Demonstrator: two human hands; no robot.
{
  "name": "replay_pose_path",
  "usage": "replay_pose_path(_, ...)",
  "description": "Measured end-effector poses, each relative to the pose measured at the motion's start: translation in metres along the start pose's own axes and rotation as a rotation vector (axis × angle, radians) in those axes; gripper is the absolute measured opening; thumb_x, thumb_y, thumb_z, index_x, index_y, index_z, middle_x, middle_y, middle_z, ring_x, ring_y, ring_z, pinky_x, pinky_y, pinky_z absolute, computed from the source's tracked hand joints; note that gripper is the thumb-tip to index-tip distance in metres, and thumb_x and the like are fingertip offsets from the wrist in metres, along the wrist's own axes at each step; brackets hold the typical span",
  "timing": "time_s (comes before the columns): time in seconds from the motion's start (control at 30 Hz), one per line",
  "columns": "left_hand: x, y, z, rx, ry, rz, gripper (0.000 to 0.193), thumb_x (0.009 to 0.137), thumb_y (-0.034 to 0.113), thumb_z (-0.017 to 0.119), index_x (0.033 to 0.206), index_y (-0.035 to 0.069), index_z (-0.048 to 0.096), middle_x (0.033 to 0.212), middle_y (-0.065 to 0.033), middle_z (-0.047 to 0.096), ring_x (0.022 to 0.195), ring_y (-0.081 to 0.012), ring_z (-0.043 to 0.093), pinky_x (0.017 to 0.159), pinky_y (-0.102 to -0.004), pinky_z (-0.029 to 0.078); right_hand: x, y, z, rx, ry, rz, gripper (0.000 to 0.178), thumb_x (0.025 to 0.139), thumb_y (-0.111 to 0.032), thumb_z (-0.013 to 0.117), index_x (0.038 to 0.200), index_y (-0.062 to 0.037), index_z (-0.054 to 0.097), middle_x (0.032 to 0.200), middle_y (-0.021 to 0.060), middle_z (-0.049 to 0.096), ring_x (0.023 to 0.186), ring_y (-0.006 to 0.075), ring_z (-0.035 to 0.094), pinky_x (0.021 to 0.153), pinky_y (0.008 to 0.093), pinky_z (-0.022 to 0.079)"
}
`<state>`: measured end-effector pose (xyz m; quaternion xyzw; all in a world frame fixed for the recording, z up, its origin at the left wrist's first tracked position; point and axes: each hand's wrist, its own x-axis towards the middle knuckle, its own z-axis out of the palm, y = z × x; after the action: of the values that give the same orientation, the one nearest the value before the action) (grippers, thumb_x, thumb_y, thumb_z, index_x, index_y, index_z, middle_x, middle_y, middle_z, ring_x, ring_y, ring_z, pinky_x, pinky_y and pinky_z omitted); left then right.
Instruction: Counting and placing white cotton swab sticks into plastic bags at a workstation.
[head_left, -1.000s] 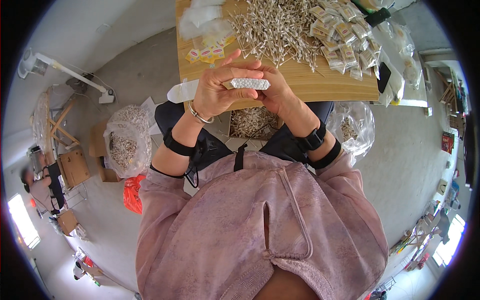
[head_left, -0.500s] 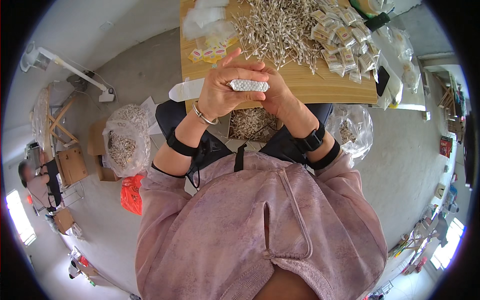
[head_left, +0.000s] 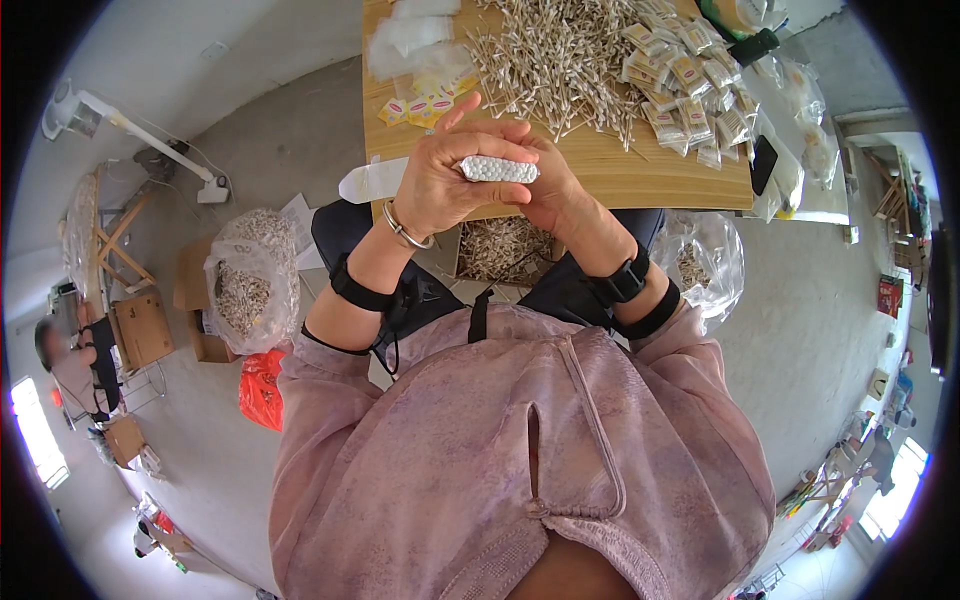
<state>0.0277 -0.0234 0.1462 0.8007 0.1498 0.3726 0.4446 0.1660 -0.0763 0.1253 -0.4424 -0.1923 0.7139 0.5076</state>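
Vs. 1 s ago, not much has moved: L hand [head_left: 440, 172] thumb and fingertips sit a bit further R along the swab bundle [head_left: 499, 169], and the table [head_left: 685, 185] has shifted slightly in view; the bundle is in approx. the same spot.

The bundle is between both hands, seen over the near edge of the table. White cotton tips face the wearer, so the sticks run away from the camera; the tip face is a flat oblong, long axis L–R, R end tilted a touch down.

L fingers are closed on it: index along the far side, thumb along the near side, gap approx. the bundle's thickness; another L finger sticks up, clear of it. R hand [head_left: 550, 188] is right at the R end, palm twd. it; R fingers mostly hidden, so can't tell how far they're bent or if they grip.

Loose swab pile [head_left: 560, 70] lies beyond the hands, filled packets [head_left: 690, 95] far R, yellow cards [head_left: 428, 105] far L.
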Motion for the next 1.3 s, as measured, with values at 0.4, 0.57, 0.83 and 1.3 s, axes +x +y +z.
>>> replay_pose_path(0.4, -0.007, -0.001, -0.008, -0.093, 0.026, 0.029, 0.032, 0.065, 0.018, 0.082, 0.095, 0.014, 0.072, 0.094, -0.0002, 0.072, 0.108, -0.0141, 0.061, 0.113, -0.0387, 0.021, 0.009, 0.005, -0.015, 0.078, -0.119, -0.033, 0.021, 0.092, -0.012, 0.052, 0.108, 0.0007, 0.056, 0.097, 0.0098, 0.063, 0.083, 0.0185, 0.066, 0.066, 0.0277, 0.058)
replay_pose_path(0.57, -0.007, 0.001, -0.011, -0.126, 0.017, 0.006, 0.033, 0.064, 0.018, 0.083, 0.095, 0.014, 0.072, 0.095, -0.0008, 0.072, 0.109, -0.0148, 0.06, 0.112, -0.0392, 0.022, 0.007, 0.006, -0.006, 0.105, -0.059, -0.057, 0.02, 0.09, -0.012, 0.054, 0.104, 0.0018, 0.058, 0.088, 0.0068, 0.062, 0.068, 0.0126, 0.059, 0.053, 0.0233, 0.045)
replay_pose_path(0.83, -0.007, -0.002, -0.015, -0.134, 0.089, 0.022, 0.03, 0.065, 0.017, 0.083, 0.092, 0.013, 0.072, 0.094, -0.0012, 0.072, 0.108, -0.0156, 0.061, 0.111, -0.0418, 0.026, 0.006, -0.001, -0.003, 0.078, -0.017, -0.029, 0.017, 0.087, -0.013, 0.059, 0.098, -0.0002, 0.06, 0.073, 0.0014, 0.059, 0.049, 0.0056, 0.047, 0.039, 0.0191, 0.031)
replay_pose_path(1.3, -0.01, -0.005, -0.012, -0.122, 0.143, 0.01, 0.024, 0.067, 0.013, 0.081, 0.089, 0.011, 0.071, 0.089, -0.0019, 0.072, 0.102, -0.0147, 0.064, 0.112, -0.0415, 0.023, 0.01, -0.001, -0.003, 0.062, 0.006, -0.012, 0.014, 0.086, -0.013, 0.06, 0.096, -0.0026, 0.061, 0.068, -0.0009, 0.056, 0.047, 0.0046, 0.044, 0.039, 0.019, 0.028)
